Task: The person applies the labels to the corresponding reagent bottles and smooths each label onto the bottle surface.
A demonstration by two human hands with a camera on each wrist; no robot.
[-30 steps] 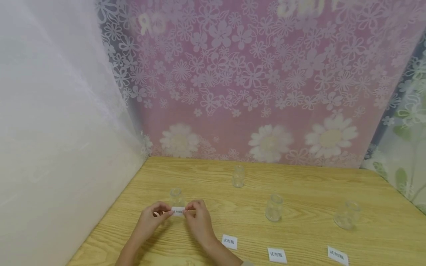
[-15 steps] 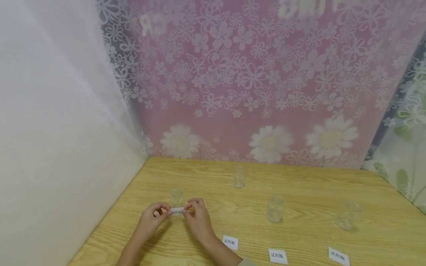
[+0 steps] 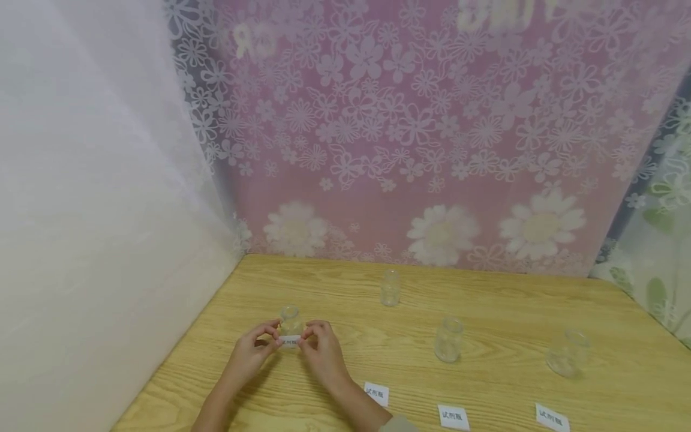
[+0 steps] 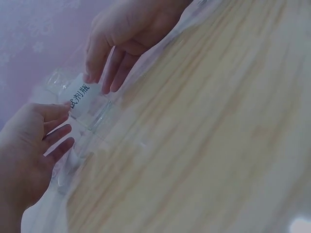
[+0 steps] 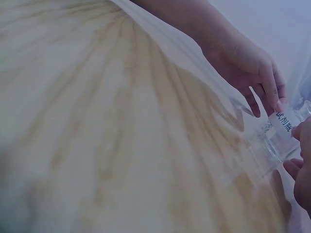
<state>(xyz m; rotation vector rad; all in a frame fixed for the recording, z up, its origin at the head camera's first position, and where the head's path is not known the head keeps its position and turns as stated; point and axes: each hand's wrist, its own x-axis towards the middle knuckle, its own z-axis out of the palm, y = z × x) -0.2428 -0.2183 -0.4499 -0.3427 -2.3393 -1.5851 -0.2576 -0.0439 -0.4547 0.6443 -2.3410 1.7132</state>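
Observation:
A white paper label (image 3: 290, 341) with printed characters lies across the front of a small clear glass bottle (image 3: 290, 321), which stands upright on the table. My left hand (image 3: 251, 354) pinches the label's left end between thumb and fingers. At its right end, my right hand (image 3: 324, 355) pinches it likewise. In the left wrist view, the label (image 4: 80, 95) appears against the bottle's wall (image 4: 90, 116), with fingertips at both ends. The right wrist view shows the left hand (image 5: 250, 68) on the label (image 5: 283, 122) and only part of the right hand (image 5: 303, 167).
Three more clear glass bottles stand apart: one at the back (image 3: 390, 288), a nearer bottle (image 3: 449, 340) and a far-right bottle (image 3: 567, 354). Three white labels, left (image 3: 376, 393), middle (image 3: 453, 417) and right (image 3: 552, 416), lie along the front of the wooden table (image 3: 345, 324).
The label has shifted slightly left relative to the bottle and now sits more centred over its front. My left fingers have come up beside the bottle. The head view has shifted a little.

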